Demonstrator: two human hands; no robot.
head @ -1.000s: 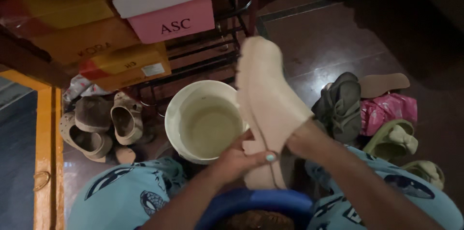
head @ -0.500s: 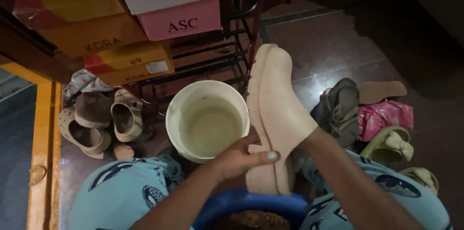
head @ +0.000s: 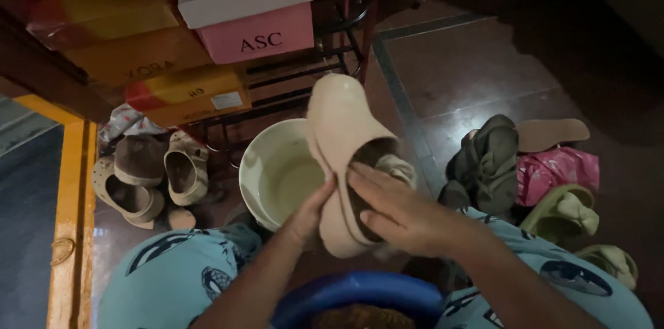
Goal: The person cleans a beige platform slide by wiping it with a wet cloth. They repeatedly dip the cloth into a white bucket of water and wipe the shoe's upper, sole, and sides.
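A pale pink chunky clog shoe [head: 339, 128] is held over the white bucket [head: 257, 156], toe pointing away, its opening turned up toward me. My left hand [head: 309, 213] grips its heel and sole from the left. My right hand [head: 394, 210] lies across the shoe's opening, fingers reaching onto it, with a bit of pale cloth [head: 396, 166] showing at the fingertips. Cloudy water fills the bucket.
A blue tub [head: 356, 294] sits between my knees. Stacked shoe boxes [head: 187, 38] rest on a dark metal rack at the back. Beige clogs [head: 149, 173] lie on the left. Grey shoes [head: 487, 159], a pink bag [head: 553, 166] and green slippers [head: 564, 208] are on the right.
The shoe has been turned over and shifted left above the bucket. My right hand came out from inside it and now rests on its opening.
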